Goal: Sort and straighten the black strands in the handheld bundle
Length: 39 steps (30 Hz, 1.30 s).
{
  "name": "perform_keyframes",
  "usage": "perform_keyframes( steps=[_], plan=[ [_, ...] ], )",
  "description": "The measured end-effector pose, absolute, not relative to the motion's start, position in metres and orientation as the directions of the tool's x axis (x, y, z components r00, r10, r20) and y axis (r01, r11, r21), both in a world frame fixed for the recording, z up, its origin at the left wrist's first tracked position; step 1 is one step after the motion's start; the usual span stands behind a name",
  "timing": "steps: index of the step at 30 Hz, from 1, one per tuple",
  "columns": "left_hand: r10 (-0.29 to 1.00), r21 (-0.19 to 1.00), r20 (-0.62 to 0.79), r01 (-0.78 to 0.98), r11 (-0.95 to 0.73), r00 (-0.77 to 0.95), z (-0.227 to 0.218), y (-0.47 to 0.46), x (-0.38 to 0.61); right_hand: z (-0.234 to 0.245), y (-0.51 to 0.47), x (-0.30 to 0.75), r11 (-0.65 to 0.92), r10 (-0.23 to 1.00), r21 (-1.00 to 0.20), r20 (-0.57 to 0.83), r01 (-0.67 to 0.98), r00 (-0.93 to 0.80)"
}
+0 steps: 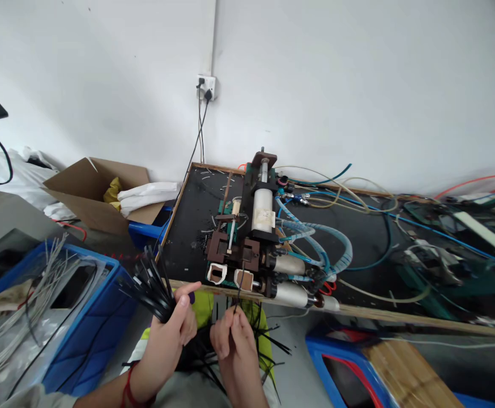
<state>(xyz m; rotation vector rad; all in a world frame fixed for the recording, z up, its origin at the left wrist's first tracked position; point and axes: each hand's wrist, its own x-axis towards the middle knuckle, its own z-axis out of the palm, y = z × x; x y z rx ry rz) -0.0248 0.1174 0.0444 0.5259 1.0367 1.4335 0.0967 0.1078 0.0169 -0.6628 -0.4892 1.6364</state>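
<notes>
My left hand (174, 328) is closed round a bundle of black cables (152, 289), their ends fanning up and to the left. Its index finger points toward the machine. Just right of it, my right hand (235, 343) pinches a single thin black cable (239, 292), which runs upward to the front jaws of a pneumatic machine (233, 252). Whether the cable's tip sits inside the jaws cannot be made out. White-edged brown blocks (244, 280) face me at the machine's front. More loose black cables (273, 340) lie across my lap below the hands.
The machine stands on a black table (358, 238) with a wooden edge, amid blue air hoses (336, 243). At left are a blue crate (86, 317) of grey cables and an open cardboard box (90, 209). A blue bin (328, 357) stands lower right.
</notes>
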Motion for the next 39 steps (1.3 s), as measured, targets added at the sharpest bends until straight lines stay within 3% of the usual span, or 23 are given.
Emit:
perform_keyframes(
  steps=[3,7,39],
  plan=[
    [0.946,0.824,-0.288,-0.541,0.165,-0.151,0.047,0.117,-0.026,0.018,0.116,0.088,-0.203,0.975,-0.497,-0.177,-0.844,-0.131],
    [0.938,0.831,-0.312,-0.522,0.192,-0.151,0.052,0.116,-0.025,0.024,0.117,0.083,-0.271,0.958,-0.423,-0.206,-0.865,-0.199],
    [0.966,0.791,-0.251,-0.588,0.171,-0.056,0.037,0.113,-0.031,0.027,0.123,0.082,-0.38,0.92,-0.36,-0.238,-0.852,-0.31]
  ],
)
